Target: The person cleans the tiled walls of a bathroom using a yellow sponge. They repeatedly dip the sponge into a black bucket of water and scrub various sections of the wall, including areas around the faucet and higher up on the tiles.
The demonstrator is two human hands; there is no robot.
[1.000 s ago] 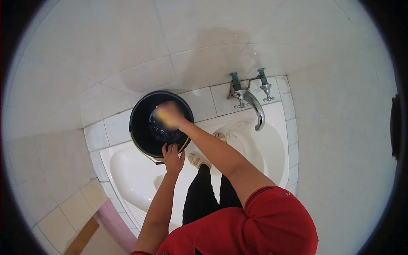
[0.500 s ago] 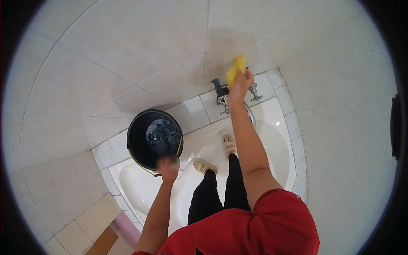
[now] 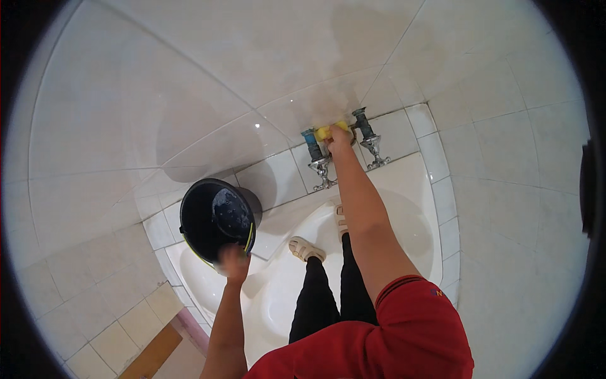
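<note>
My right hand (image 3: 339,140) is closed round a bunched yellow cloth (image 3: 324,132), low against the tiled wall. It reaches between the left tap (image 3: 320,167) and the right tap (image 3: 372,148), which have chrome cross handles and dark, worn pipe ends; my forearm and hand hide part of the fitting between them. At the left, my left hand (image 3: 235,264), smeared by motion, grips the near rim of a black bucket (image 3: 197,218). The bucket leans toward me, with sudsy dark liquid inside and a yellow-green handle hanging along its near side.
My feet in beige sandals (image 3: 307,249) stand in a white corner bathtub (image 3: 410,221). White ledge tiles (image 3: 278,177) border it below the large wall tiles (image 3: 208,57). A brown wooden strip (image 3: 151,354) lies at the lower left, beyond the tub.
My right hand has brought the cloth down the wall and left, in between the taps. The bucket has shifted slightly left and nearer, tilting more, with my left hand at its rim.
</note>
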